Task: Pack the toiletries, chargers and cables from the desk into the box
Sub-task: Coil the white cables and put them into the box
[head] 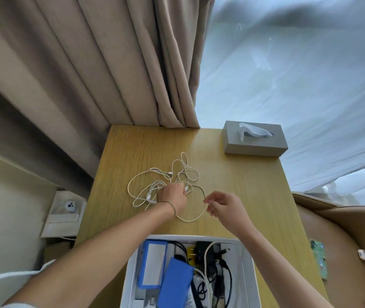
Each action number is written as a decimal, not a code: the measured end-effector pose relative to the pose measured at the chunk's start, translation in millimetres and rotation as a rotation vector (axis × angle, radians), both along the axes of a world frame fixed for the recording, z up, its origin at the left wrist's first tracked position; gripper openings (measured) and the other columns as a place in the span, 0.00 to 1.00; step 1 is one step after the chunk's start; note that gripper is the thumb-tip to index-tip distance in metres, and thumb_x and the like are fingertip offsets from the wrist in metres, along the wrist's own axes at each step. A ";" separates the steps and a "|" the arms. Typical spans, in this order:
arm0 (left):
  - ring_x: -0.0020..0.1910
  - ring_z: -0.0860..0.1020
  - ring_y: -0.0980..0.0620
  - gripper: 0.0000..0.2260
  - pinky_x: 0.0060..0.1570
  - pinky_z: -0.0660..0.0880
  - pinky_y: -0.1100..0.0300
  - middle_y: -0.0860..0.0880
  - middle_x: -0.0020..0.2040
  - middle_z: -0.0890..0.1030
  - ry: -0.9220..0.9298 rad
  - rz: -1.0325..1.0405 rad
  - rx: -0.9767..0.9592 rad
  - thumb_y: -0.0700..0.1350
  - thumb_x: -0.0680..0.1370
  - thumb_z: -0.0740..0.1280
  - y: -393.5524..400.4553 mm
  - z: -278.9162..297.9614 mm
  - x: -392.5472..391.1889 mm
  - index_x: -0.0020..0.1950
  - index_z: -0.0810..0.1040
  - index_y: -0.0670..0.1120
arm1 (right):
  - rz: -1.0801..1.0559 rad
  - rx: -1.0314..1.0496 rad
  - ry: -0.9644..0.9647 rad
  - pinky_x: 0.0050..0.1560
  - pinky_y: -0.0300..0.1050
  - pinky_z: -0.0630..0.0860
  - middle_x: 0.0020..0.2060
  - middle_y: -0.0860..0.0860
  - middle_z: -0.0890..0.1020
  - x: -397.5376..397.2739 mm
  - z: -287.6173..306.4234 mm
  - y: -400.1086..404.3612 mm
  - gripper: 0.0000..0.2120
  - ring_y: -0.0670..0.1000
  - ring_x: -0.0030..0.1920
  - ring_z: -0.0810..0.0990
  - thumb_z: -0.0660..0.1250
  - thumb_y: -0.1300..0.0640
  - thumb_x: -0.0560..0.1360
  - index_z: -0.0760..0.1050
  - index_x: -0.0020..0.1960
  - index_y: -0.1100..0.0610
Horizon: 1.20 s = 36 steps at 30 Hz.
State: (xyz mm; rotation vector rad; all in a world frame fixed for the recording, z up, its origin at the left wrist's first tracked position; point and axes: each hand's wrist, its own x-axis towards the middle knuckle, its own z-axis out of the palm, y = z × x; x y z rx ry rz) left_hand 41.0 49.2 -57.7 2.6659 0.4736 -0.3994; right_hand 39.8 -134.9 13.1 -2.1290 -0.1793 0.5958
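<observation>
1. The box (247,270) sits at the near edge of the counter (243,192) and is already well filled: blue packs, black cables, a black charger and a white cable lie inside it.
2. What is left on the counter, as far as can be seen, is a loose tangle of white cables (166,181) in the middle, well apart from the box.
3. The left hand (173,194) is down on the tangle, fingers closed around a bunch of the cables near a plug end.
4. The right hand (223,206) pinches one strand of the same cable between thumb and fingertip, where a loop curves back toward the box.
5. Judgement: the packing looks mostly done. The step in hand seems to be gathering or coiling the cables so they can go in as one bundle.
6. A grey tissue box (254,138) stands at the far right corner; whether it counts as a toiletry to pack is unclear.
7. Free space in the box is limited, so the cables will likely have to lie on top of the things there.
8. A trailing loop could snag on the box rim.
</observation>
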 end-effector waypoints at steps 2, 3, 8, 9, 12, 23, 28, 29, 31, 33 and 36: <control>0.52 0.81 0.44 0.08 0.53 0.77 0.52 0.47 0.50 0.83 0.022 -0.017 0.048 0.41 0.78 0.62 -2.2 -13.3 10.9 0.52 0.79 0.50 | 0.006 -0.018 0.016 0.41 0.41 0.81 0.36 0.52 0.86 -1.3 -3.1 -5.1 0.11 0.46 0.35 0.82 0.64 0.64 0.79 0.84 0.47 0.55; 0.53 0.81 0.43 0.07 0.53 0.76 0.53 0.46 0.51 0.83 0.027 -0.025 0.070 0.43 0.79 0.62 -2.4 -19.7 15.2 0.54 0.79 0.49 | 0.009 -0.033 0.025 0.42 0.42 0.81 0.36 0.53 0.86 -2.1 -3.9 -7.0 0.11 0.47 0.36 0.83 0.63 0.65 0.79 0.84 0.47 0.56; 0.55 0.80 0.45 0.06 0.54 0.74 0.52 0.48 0.53 0.83 0.049 -0.009 0.073 0.50 0.78 0.68 -5.4 -41.2 28.0 0.53 0.79 0.50 | -0.024 -0.009 0.048 0.45 0.48 0.81 0.36 0.54 0.86 -2.3 -3.9 -11.6 0.13 0.47 0.36 0.82 0.62 0.67 0.79 0.84 0.47 0.56; 0.55 0.80 0.45 0.06 0.54 0.74 0.52 0.48 0.52 0.83 0.049 -0.011 0.068 0.50 0.79 0.68 -6.1 -41.9 29.0 0.52 0.79 0.50 | -0.028 0.003 0.050 0.45 0.49 0.81 0.36 0.55 0.86 -2.1 -4.0 -12.6 0.13 0.47 0.35 0.81 0.62 0.67 0.78 0.84 0.46 0.56; 0.50 0.80 0.46 0.05 0.48 0.74 0.53 0.49 0.47 0.81 -0.002 -0.017 0.012 0.48 0.79 0.66 -5.8 -37.8 26.8 0.46 0.78 0.49 | -0.041 0.049 0.071 0.44 0.48 0.81 0.36 0.54 0.86 -1.6 -5.2 -17.1 0.13 0.47 0.35 0.81 0.62 0.66 0.79 0.84 0.45 0.54; 0.48 0.77 0.55 0.16 0.44 0.74 0.63 0.53 0.56 0.74 -0.791 0.140 -0.433 0.54 0.82 0.59 8.8 84.8 -35.6 0.36 0.75 0.53 | -0.125 0.249 0.026 0.44 0.43 0.79 0.38 0.52 0.86 -9.3 18.8 -16.5 0.12 0.48 0.39 0.83 0.65 0.65 0.79 0.84 0.47 0.51; 0.55 0.79 0.55 0.14 0.58 0.73 0.62 0.52 0.53 0.82 -0.737 0.187 -0.842 0.48 0.85 0.56 6.3 168.5 -60.8 0.48 0.80 0.50 | -0.012 0.346 -0.158 0.60 0.33 0.72 0.61 0.39 0.80 -14.7 54.3 13.2 0.24 0.37 0.61 0.76 0.74 0.55 0.75 0.73 0.68 0.43; 0.58 0.79 0.56 0.14 0.60 0.72 0.61 0.52 0.55 0.83 -0.744 0.191 -0.893 0.48 0.85 0.55 4.9 183.9 -63.8 0.48 0.79 0.51 | 0.024 0.391 -0.169 0.62 0.31 0.68 0.66 0.38 0.77 -16.0 61.9 22.3 0.31 0.36 0.66 0.73 0.76 0.52 0.73 0.69 0.73 0.41; 0.65 0.76 0.58 0.15 0.69 0.66 0.55 0.54 0.57 0.83 -0.762 0.181 -0.967 0.49 0.85 0.54 2.3 210.4 -69.2 0.48 0.80 0.50 | 0.085 0.473 -0.211 0.68 0.34 0.65 0.73 0.38 0.70 -19.6 78.3 44.9 0.42 0.36 0.73 0.66 0.77 0.48 0.70 0.60 0.78 0.38; 0.67 0.75 0.58 0.17 0.72 0.63 0.54 0.54 0.56 0.83 -0.779 0.163 -1.029 0.52 0.83 0.56 -3.9 233.4 -74.9 0.50 0.82 0.47 | 0.100 0.523 -0.308 0.74 0.44 0.63 0.78 0.39 0.63 -23.2 95.7 69.5 0.48 0.40 0.77 0.61 0.78 0.48 0.68 0.54 0.79 0.37; 0.65 0.78 0.52 0.16 0.67 0.72 0.58 0.46 0.58 0.83 -0.850 0.156 -1.111 0.52 0.82 0.57 -9.4 263.6 -83.2 0.42 0.83 0.56 | 0.116 0.587 -0.413 0.71 0.51 0.71 0.72 0.39 0.72 -24.8 116.9 96.8 0.38 0.46 0.72 0.71 0.76 0.51 0.71 0.63 0.75 0.38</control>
